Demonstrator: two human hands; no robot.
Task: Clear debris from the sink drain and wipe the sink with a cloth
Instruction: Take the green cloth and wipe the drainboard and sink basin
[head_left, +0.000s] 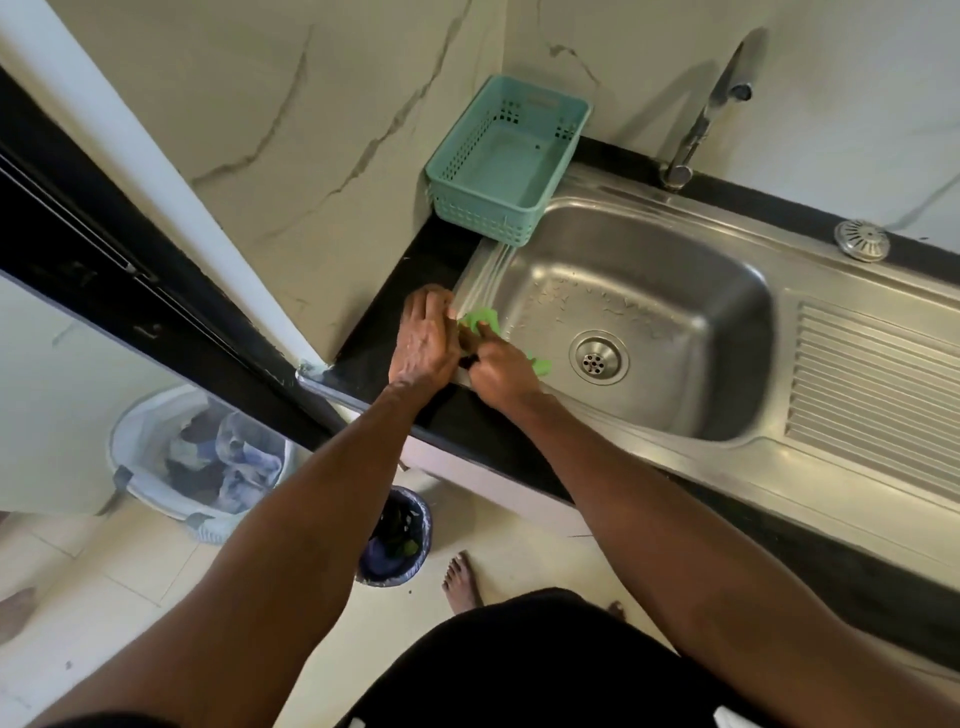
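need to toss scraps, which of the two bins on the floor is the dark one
The small dark blue round bin below the black counter edge; the other, a white round bucket of crumpled items, sits further left.

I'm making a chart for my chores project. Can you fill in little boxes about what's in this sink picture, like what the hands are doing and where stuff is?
place: steel sink set in a black counter
left hand: rests on the counter at the sink's left rim
right hand: grips a green cloth on that rim
drain: open holes, no debris visible
strainer lid: on the rim behind the draining board
basket: teal, empty, in the corner
tap: no water running
floor: two bins
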